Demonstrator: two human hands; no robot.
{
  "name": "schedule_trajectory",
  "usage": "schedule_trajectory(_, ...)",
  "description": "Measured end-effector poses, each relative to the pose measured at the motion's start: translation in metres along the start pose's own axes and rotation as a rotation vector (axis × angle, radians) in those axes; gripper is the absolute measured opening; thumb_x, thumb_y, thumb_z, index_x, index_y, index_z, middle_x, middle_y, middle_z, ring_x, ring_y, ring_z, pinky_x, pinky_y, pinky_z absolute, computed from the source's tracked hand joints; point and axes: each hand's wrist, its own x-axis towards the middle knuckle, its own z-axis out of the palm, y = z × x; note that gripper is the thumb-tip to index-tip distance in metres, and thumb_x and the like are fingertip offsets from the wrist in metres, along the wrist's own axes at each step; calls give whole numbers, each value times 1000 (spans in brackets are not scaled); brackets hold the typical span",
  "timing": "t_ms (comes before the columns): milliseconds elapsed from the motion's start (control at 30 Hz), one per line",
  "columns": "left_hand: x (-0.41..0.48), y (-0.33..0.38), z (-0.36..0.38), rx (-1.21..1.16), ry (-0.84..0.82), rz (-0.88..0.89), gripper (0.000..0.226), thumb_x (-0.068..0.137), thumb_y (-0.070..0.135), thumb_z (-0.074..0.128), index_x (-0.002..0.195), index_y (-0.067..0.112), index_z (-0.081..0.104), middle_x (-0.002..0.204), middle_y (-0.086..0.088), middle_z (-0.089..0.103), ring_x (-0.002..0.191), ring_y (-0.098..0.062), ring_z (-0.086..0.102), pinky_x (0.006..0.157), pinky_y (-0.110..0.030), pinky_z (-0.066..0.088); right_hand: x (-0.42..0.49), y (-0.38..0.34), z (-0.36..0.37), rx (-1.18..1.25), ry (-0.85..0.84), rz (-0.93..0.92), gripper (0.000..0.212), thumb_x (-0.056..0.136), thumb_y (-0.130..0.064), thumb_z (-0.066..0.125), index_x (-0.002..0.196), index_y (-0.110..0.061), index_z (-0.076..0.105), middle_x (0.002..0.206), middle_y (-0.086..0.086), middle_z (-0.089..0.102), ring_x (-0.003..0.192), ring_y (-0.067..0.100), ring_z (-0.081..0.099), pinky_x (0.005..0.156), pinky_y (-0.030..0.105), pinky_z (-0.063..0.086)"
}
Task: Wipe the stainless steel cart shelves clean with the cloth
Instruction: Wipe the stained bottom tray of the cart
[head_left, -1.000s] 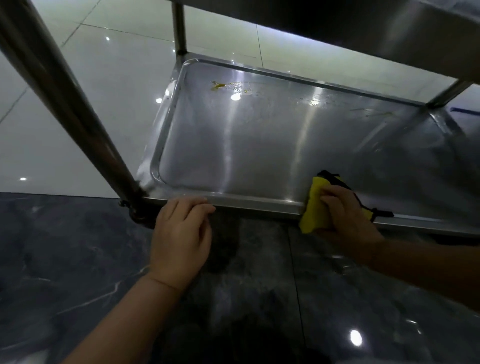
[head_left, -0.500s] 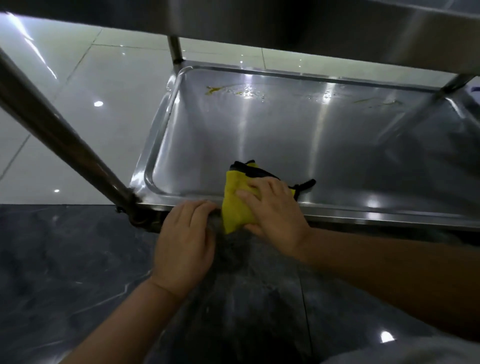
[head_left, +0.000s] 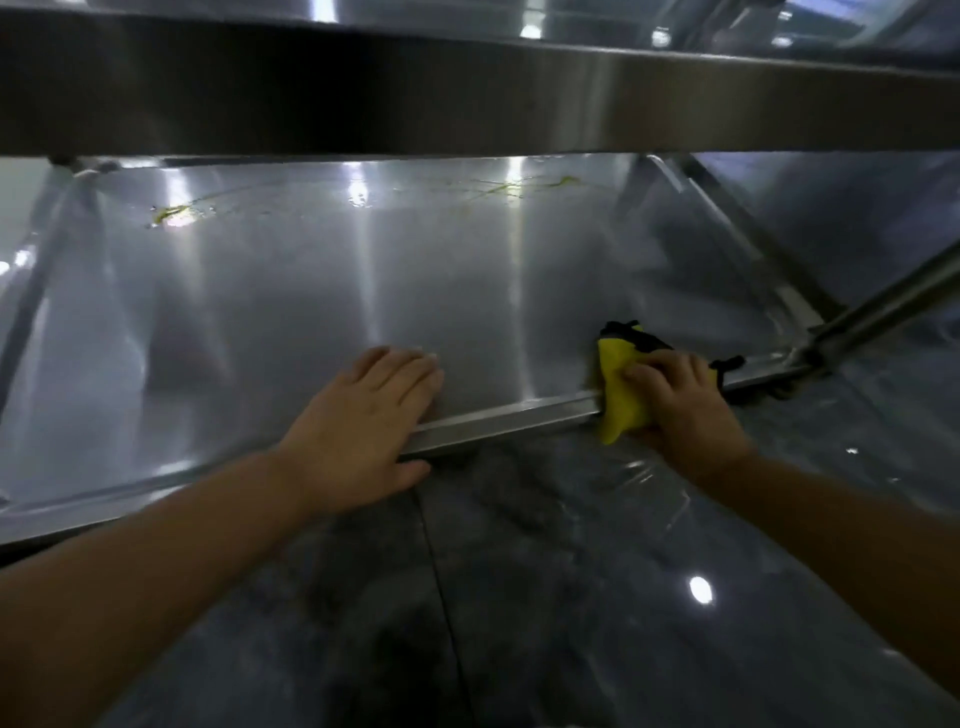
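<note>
The lower stainless steel shelf of the cart fills the middle of the head view. A yellow cloth with black trim is folded over the shelf's front rim near the right corner. My right hand grips the cloth there, fingers curled over its top. My left hand lies flat on the front rim, fingers straight and reaching onto the shelf surface, thumb under the rim. Yellow-green smears streak the far side of the shelf, with another smear further right.
The upper shelf's edge hangs close overhead across the top. A cart leg rises diagonally at the right corner, another leg at the left. Dark glossy marble floor lies below the rim.
My right hand has slid the cloth along the front rim to the right corner. My left hand has uncurled and now lies flat on the rim. The view has swung right and lower.
</note>
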Motion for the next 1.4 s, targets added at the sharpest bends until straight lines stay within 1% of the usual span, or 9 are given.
schedule_trajectory(167, 17, -3, 12, -87, -79, -63, 97, 64, 70, 46, 137, 6, 41, 137, -15, 49, 124, -31, 48, 110, -41, 22, -12, 40, -6, 0, -20, 222, 87, 41, -6, 93, 112, -15, 43, 108, 28, 54, 95, 49, 51, 82, 55, 45)
schedule_trajectory(267, 19, -1, 13, -131, -49, -89, 95, 62, 66, 49, 134, 6, 45, 136, -16, 50, 122, -30, 47, 108, -40, 23, -7, 19, 3, -51, 7, 238, 78, 43, -7, 86, 108, -15, 43, 105, 24, 55, 93, 47, 51, 80, 50, 45)
schedule_trajectory(467, 20, 3, 9, -143, -56, -102, 92, 62, 64, 49, 132, 4, 48, 134, -15, 52, 121, -27, 41, 107, -41, 27, 25, -106, 24, 52, 154, -93, 43, 63, -15, 62, 105, -13, 53, 93, 17, 56, 87, 35, 49, 82, 43, 37)
schedule_trajectory(600, 18, 2, 7, -167, -70, -114, 92, 64, 63, 51, 135, 5, 47, 136, -14, 50, 123, -27, 42, 109, -37, 20, 37, -141, 28, 113, 154, -226, 44, 67, -5, 45, 109, -11, 57, 101, 15, 58, 94, 34, 51, 95, 45, 38)
schedule_trajectory(833, 18, -1, 9, -183, -49, -72, 92, 67, 62, 48, 137, 3, 45, 138, -16, 48, 127, -26, 36, 112, -34, 14, 2, -34, 29, 80, 169, -63, 44, 75, -12, 54, 117, -18, 46, 118, 9, 43, 105, 34, 44, 90, 42, 41)
schedule_trajectory(967, 18, -1, 12, -196, -34, -66, 92, 66, 61, 49, 138, 4, 43, 138, -16, 47, 126, -29, 39, 114, -31, 9, -18, 50, 18, -33, 158, 81, 55, 67, -2, 73, 116, -9, 47, 115, 16, 44, 100, 34, 41, 89, 44, 37)
schedule_trajectory(1133, 21, -2, 16, -207, -24, -68, 92, 63, 59, 50, 137, 4, 45, 138, -15, 47, 126, -30, 41, 114, -33, 12, -33, 127, -1, -179, 27, 277, 72, 58, 8, 78, 118, -7, 42, 113, 29, 52, 98, 46, 49, 84, 54, 47)
schedule_trajectory(1300, 23, 1, 14, -208, -23, -67, 91, 63, 61, 50, 133, 3, 48, 135, -17, 50, 124, -29, 40, 115, -26, 3, -27, 122, -13, -112, -135, 465, 73, 54, 10, 76, 121, 1, 49, 120, 34, 50, 104, 55, 47, 93, 59, 40)
schedule_trajectory(1400, 23, 2, 13, -191, -10, -60, 91, 64, 61, 49, 133, 2, 48, 133, -18, 51, 122, -30, 41, 113, -29, 9, -17, 71, -7, -61, -60, 375, 65, 53, 1, 69, 115, -3, 50, 113, 31, 54, 96, 52, 52, 92, 49, 38)
